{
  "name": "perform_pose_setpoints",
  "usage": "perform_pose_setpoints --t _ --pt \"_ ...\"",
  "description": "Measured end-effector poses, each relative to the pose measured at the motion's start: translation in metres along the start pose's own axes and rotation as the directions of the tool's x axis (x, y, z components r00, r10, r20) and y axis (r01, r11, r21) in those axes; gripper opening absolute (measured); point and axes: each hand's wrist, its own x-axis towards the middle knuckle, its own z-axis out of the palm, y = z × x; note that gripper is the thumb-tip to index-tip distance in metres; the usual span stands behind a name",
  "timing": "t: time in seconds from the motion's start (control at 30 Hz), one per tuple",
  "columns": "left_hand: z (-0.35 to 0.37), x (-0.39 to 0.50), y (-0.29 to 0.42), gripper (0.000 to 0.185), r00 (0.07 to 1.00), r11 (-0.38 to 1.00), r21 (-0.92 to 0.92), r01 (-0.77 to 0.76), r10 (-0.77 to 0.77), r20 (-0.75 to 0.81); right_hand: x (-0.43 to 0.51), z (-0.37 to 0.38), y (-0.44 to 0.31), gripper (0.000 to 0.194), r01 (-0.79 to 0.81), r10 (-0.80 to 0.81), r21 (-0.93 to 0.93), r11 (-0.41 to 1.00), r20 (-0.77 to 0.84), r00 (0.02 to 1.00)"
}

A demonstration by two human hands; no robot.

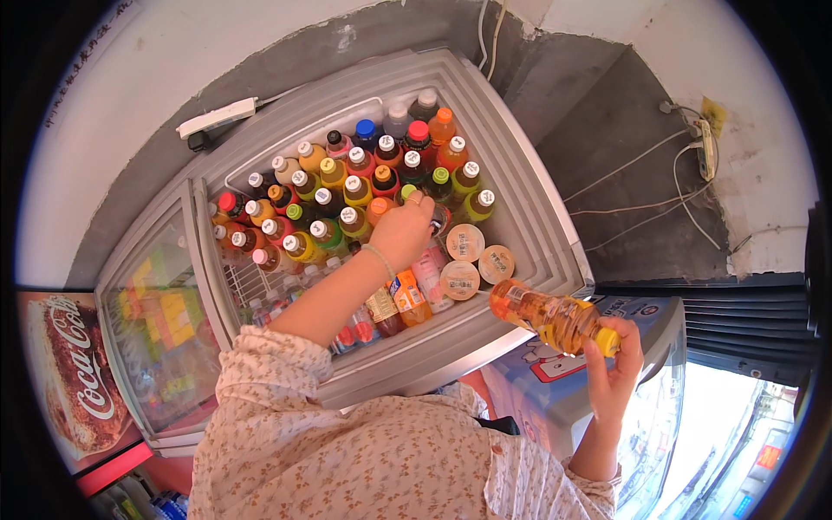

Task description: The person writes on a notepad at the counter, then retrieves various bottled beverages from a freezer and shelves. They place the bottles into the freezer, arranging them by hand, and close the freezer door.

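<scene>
An open chest cooler holds many upright drink bottles with coloured caps. My left hand reaches among them, its fingers at a bottle with a light green cap; whether they grip it is unclear. Near its wrist stands a bottle with an orange cap. My right hand holds a plastic bottle of amber drink by its yellow cap end, over the cooler's near right edge. Three round sealed cups sit in the cooler's right corner. Beside them lie a pink bottle and an orange drink bottle.
The cooler's grey frame surrounds the bottles, with a glass lid at left. A white power strip lies behind it. Cables hang on the right wall by another power strip. A blue-topped freezer stands at right.
</scene>
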Motion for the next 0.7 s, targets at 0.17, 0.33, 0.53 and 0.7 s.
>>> perform_pose_setpoints --t 0.17,0.33,0.53,0.7 --pt "0.054 0.011 -0.008 0.022 0.993 0.997 0.076 -0.007 -0.002 0.115 -0.008 0.001 0.006 0.027 0.069 -0.069 -0.001 0.998 0.017 0.997" --pt "0.09 0.028 -0.004 0.018 0.996 0.996 0.081 -0.048 0.041 0.085 -0.003 0.016 0.006 0.028 0.026 -0.036 0.138 0.99 0.072 0.997" --pt "0.076 0.064 0.0 0.033 0.979 0.995 -0.051 0.083 -0.072 0.188 0.017 0.04 -0.006 0.027 0.042 -0.064 0.113 0.993 0.196 0.979" --pt "0.027 0.01 0.006 0.061 0.994 0.931 -0.363 0.038 -0.072 -0.082 0.043 0.068 -0.026 0.031 0.242 -0.241 0.03 0.97 0.27 0.932"
